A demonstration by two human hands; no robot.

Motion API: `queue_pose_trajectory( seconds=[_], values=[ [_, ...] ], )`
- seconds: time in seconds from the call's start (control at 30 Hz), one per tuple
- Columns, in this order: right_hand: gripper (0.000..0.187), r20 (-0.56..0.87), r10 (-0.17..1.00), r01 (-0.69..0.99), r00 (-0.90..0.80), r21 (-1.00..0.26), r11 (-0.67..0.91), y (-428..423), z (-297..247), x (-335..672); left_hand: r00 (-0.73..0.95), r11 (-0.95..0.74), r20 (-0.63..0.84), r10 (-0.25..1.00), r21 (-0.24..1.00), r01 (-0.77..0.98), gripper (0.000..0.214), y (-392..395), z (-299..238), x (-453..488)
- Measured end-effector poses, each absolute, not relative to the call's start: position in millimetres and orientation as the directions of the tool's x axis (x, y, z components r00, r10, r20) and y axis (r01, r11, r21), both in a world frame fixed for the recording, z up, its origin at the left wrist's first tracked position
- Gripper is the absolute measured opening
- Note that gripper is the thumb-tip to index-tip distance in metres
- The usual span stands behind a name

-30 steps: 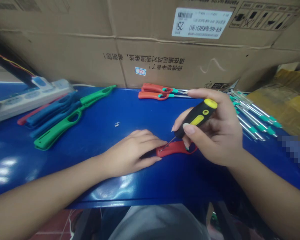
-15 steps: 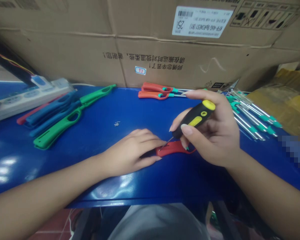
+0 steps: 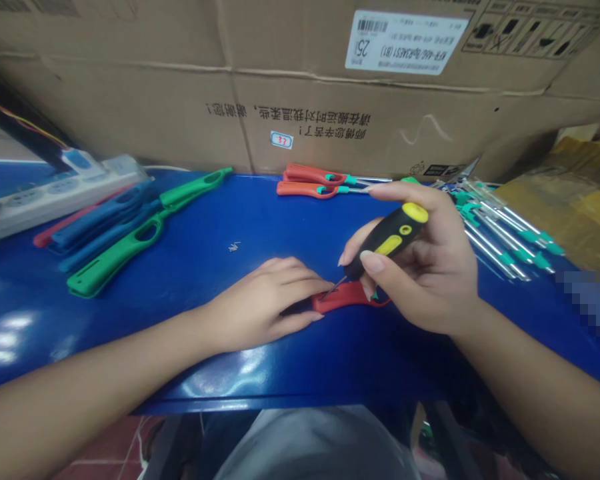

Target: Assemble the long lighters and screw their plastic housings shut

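A red long-nose lighter (image 3: 347, 297) lies on the blue table in front of me. My left hand (image 3: 275, 300) is closed on its butt end, thumb on the near side and fingers on the far side. My right hand (image 3: 425, 267) grips a black and yellow screwdriver (image 3: 387, 240) and holds it tilted. The screwdriver's thin shaft reaches down to the lighter's left end, between my left fingertips. Part of the lighter's right side is hidden behind my right hand. Beyond my left hand lie several small screws (image 3: 235, 247).
Two red lighters (image 3: 305, 189) lie at the back. Green handle shells (image 3: 115, 260) and blue ones (image 3: 100, 217) lie left, beside a white power strip (image 3: 55, 193). Metal rods with green parts (image 3: 505, 233) are heaped right. A large cardboard box (image 3: 290, 80) stands behind.
The screwdriver and my right hand have shifted very slightly left, with the handle turned a little. My left hand and the red lighter stay in place.
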State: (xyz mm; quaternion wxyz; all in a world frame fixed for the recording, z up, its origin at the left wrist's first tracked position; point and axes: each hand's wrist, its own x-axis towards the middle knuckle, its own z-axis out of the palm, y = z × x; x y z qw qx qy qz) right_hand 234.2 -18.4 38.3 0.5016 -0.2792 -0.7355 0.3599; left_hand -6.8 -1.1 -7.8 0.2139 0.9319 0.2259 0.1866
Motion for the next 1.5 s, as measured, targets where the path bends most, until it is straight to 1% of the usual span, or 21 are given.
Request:
queue_pose_trajectory(
  seconds=[0.1, 0.27, 0.43, 0.7, 0.9, 1.0, 1.13, 1.17, 1.27, 1.3, 1.33, 1.37, 1.43, 1.5],
  values=[
    [0.048, 0.546, 0.767, 0.072, -0.337, -0.797, 0.599, -18, 37, 234, 0.828, -0.809, 0.256, 0.500, 0.480, 0.340, 0.037, -1, -8, -7],
    [0.059, 0.624, 0.709, 0.073, -0.329, -0.732, 0.678, -17, 36, 234, 0.827, -0.820, 0.275, 0.490, 0.469, 0.330, 0.036, -1, -8, -5],
    [0.056, 0.653, 0.675, 0.081, -0.343, -0.695, 0.714, -17, 36, 234, 0.832, -0.824, 0.274, 0.482, 0.465, 0.324, 0.037, -2, -8, -6],
    [0.056, 0.648, 0.687, 0.054, -0.330, -0.713, 0.699, -18, 35, 234, 0.829, -0.816, 0.268, 0.492, 0.475, 0.330, 0.037, -1, -9, -6],
    [0.057, 0.649, 0.691, 0.085, -0.319, -0.706, 0.703, -17, 34, 235, 0.828, -0.816, 0.271, 0.490, 0.477, 0.327, 0.036, -2, -8, -6],
    [0.064, 0.684, 0.652, 0.103, -0.328, -0.660, 0.744, -15, 32, 237, 0.823, -0.817, 0.282, 0.493, 0.473, 0.328, 0.037, -3, -8, -6],
    [0.078, 0.734, 0.580, 0.189, -0.353, -0.551, 0.813, -15, 34, 238, 0.817, -0.805, 0.278, 0.505, 0.493, 0.330, 0.036, -5, -9, -3],
    [0.078, 0.721, 0.584, 0.186, -0.373, -0.559, 0.808, -16, 36, 238, 0.815, -0.803, 0.283, 0.506, 0.500, 0.325, 0.036, -5, -9, -2],
    [0.068, 0.606, 0.662, 0.132, -0.441, -0.686, 0.716, -18, 43, 237, 0.819, -0.792, 0.291, 0.494, 0.539, 0.286, 0.039, -5, -12, 2],
    [0.065, 0.571, 0.680, 0.144, -0.460, -0.707, 0.692, -18, 45, 237, 0.823, -0.785, 0.288, 0.490, 0.556, 0.273, 0.039, -4, -13, 4],
    [0.062, 0.570, 0.677, 0.176, -0.465, -0.690, 0.702, -17, 46, 238, 0.822, -0.778, 0.287, 0.492, 0.569, 0.267, 0.038, -4, -13, 6],
    [0.059, 0.599, 0.655, 0.226, -0.460, -0.635, 0.739, -15, 46, 239, 0.819, -0.772, 0.287, 0.497, 0.577, 0.267, 0.037, -3, -13, 7],
    [0.052, 0.706, 0.563, 0.358, -0.430, -0.439, 0.824, -10, 48, 243, 0.817, -0.770, 0.284, 0.501, 0.577, 0.272, 0.037, -2, -13, 10],
    [0.044, 0.768, 0.466, 0.466, -0.439, -0.249, 0.849, -6, 52, 246, 0.822, -0.772, 0.277, 0.497, 0.574, 0.274, 0.039, -1, -11, 12]
  ],
)
